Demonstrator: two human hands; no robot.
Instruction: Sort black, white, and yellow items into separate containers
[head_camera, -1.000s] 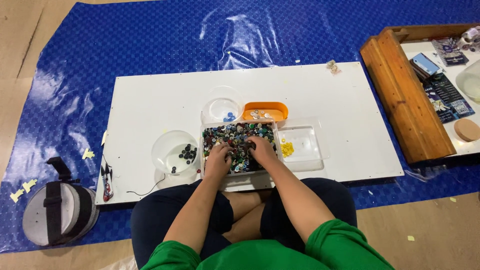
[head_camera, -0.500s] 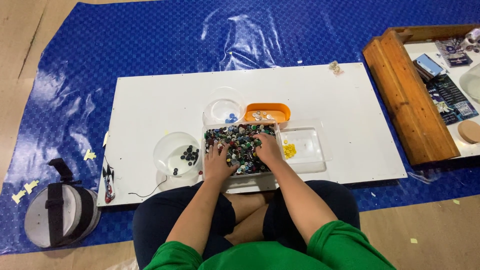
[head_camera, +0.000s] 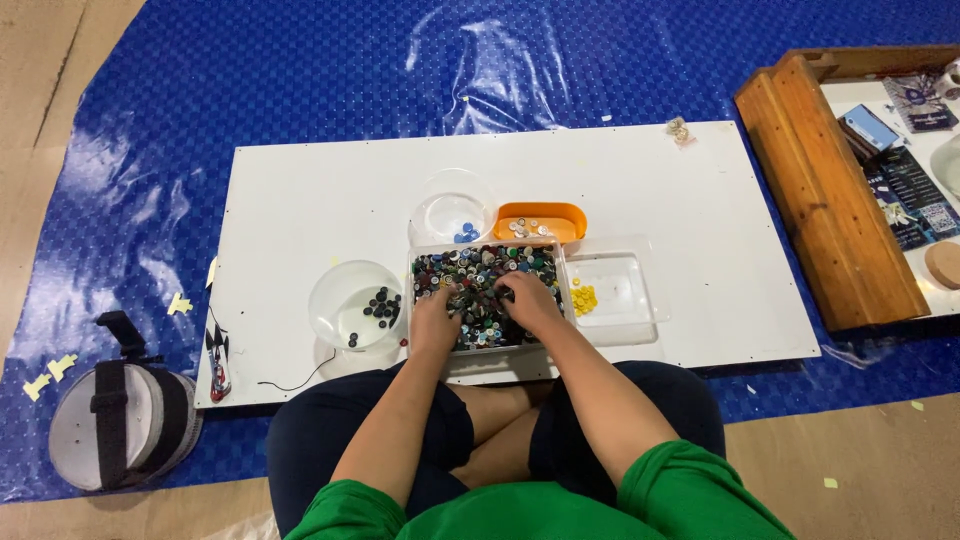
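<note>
1. Both hands were already in the middle tray (head_camera: 487, 345) of mixed buttons (head_camera: 480, 272) 1 second ago, and they are there now too. They have only moved a tiny bit among the buttons.
2. The left hand (head_camera: 437, 318) lies flat on the buttons at the tray's 8 o'clock side. Its fingers are bent down into the pile, and you cannot tell if they pinch a button.
3. The right hand (head_camera: 528, 300) lies on the buttons at the tray's 4 o'clock side, just beside the left hand. Its fingers are curled down too, and you cannot tell what they hold.
4. The tray sits on the white board (head_camera: 300, 210), near the edge closest to the person.
5. At 9 o'clock from the tray is a clear round bowl (head_camera: 340, 295) with a few black buttons (head_camera: 378, 308).
6. At 12 o'clock is another clear bowl (head_camera: 445, 200) with some blue buttons (head_camera: 465, 234), and beside it an orange dish (head_camera: 545, 212) with pale buttons.
7. At 3 o'clock is a clear square tray (head_camera: 625, 290) with yellow buttons (head_camera: 583, 297).
8. The board lies on a blue mat (head_camera: 300, 80). A wooden box (head_camera: 825, 190) stands far off at 2 o'clock.
9. Nothing blocks the hands.
</note>
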